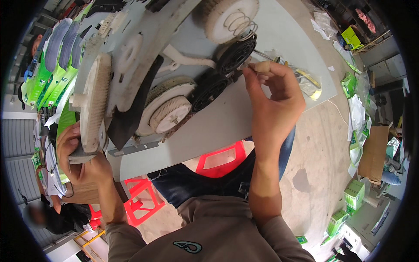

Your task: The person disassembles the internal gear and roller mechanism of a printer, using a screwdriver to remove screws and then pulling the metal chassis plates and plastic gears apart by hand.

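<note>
Left hand [91, 170] at eight o'clock curls around a corner of the gear assembly [170, 94], which sits toward eleven o'clock over the tabletop [209, 137]; the right hand [277, 94], at two o'clock, pinches beside the upper black wheel [235, 56], on what I can't tell. Should the left grip slip, the assembly could tip, and a stray nudge might pop the coil spring [242, 27] loose.
</note>
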A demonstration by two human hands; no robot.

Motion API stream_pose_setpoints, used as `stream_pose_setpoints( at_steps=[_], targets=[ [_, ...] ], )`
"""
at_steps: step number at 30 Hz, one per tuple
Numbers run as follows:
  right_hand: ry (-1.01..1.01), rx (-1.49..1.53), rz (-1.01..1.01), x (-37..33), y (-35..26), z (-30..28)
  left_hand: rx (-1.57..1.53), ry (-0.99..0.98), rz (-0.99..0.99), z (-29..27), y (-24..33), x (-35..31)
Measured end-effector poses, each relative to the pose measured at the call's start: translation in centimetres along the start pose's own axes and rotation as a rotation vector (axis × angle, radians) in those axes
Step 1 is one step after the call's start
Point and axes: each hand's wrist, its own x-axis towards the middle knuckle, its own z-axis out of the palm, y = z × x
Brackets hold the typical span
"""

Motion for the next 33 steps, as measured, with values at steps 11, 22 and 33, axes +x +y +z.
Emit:
stream_pose_setpoints(
  at_steps=[11, 22, 33],
  targets=[
    [0.005, -0.017, -0.029, 0.5, 0.1, 0.3, 0.004, 0.038, -0.041, 0.6, 0.6, -0.4],
    [0.009, -0.012, -0.029, 0.5, 0.2, -0.1, 0.014, 0.172, -0.07, 0.2, -1.0, -1.8],
    [0.058, 0.0, -0.108, 0.2, 1.4, -0.3, 0.239, 0.333, -0.043, -1.0, -2.2, -2.5]
  ],
)
